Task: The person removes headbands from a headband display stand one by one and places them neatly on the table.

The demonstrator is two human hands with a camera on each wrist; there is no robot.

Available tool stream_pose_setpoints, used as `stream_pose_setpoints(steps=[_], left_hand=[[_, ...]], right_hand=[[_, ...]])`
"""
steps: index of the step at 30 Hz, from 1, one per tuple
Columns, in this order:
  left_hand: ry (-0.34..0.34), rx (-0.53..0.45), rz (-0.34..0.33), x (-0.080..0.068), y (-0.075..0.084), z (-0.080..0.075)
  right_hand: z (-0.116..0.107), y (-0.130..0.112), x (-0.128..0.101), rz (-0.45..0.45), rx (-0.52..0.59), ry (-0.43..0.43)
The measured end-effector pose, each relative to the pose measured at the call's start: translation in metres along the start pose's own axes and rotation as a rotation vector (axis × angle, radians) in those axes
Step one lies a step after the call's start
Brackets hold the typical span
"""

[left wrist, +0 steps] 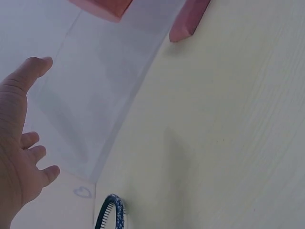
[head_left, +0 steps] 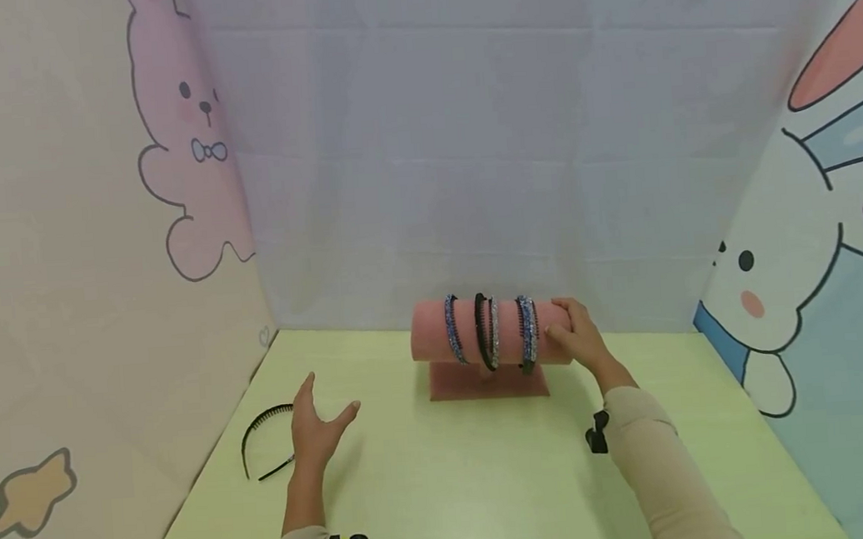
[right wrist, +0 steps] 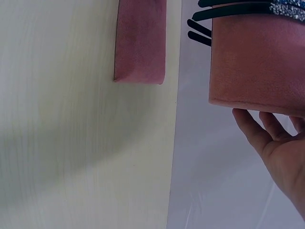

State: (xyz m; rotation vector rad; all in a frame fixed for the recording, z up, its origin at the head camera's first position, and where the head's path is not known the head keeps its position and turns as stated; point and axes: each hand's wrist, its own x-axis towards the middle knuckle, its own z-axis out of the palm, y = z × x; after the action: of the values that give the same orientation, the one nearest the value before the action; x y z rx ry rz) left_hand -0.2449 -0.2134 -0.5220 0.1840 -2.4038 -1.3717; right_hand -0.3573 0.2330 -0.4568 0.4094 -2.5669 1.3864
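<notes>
A pink padded headband stand (head_left: 432,333) has a horizontal roll on a flat base (head_left: 488,380). Several headbands circle the roll: a blue glittery one (head_left: 452,331) at left, black (head_left: 482,333) and silver (head_left: 494,332) ones in the middle, and blue and silver ones (head_left: 529,329) at right. My right hand (head_left: 585,344) holds the roll's right end, thumb in front; its fingertips meet the end's edge in the right wrist view. Spread and holding nothing, my left hand (head_left: 315,432) hovers beside a loose toothed headband (head_left: 245,439), partly hiding it.
The pale yellow table (head_left: 447,485) meets a light fabric wall (head_left: 425,178) behind the stand. Printed cartoon panels stand at the left (head_left: 67,328) and right (head_left: 858,356).
</notes>
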Motion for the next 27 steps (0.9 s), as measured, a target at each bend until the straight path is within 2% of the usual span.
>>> stream_pose_setpoints(steps=[5, 10, 14, 20, 27], left_hand=[[-0.014, -0.042, 0.066, -0.008, 0.022, 0.01], [-0.035, -0.072, 0.096, -0.015, 0.036, 0.02], [-0.037, -0.095, 0.148, -0.013, 0.047, 0.028], [-0.044, -0.119, 0.225, -0.005, 0.069, 0.04], [-0.075, -0.139, 0.271, -0.005, 0.09, 0.049]], right_hand=[[-0.001, 0.004, -0.002, -0.044, -0.021, 0.005], [0.001, 0.007, -0.005, 0.012, 0.054, -0.021], [0.004, 0.005, -0.003, 0.05, 0.093, -0.031], [0.002, 0.001, -0.001, 0.114, 0.05, 0.002], [0.005, 0.001, 0.002, 0.077, 0.037, 0.041]])
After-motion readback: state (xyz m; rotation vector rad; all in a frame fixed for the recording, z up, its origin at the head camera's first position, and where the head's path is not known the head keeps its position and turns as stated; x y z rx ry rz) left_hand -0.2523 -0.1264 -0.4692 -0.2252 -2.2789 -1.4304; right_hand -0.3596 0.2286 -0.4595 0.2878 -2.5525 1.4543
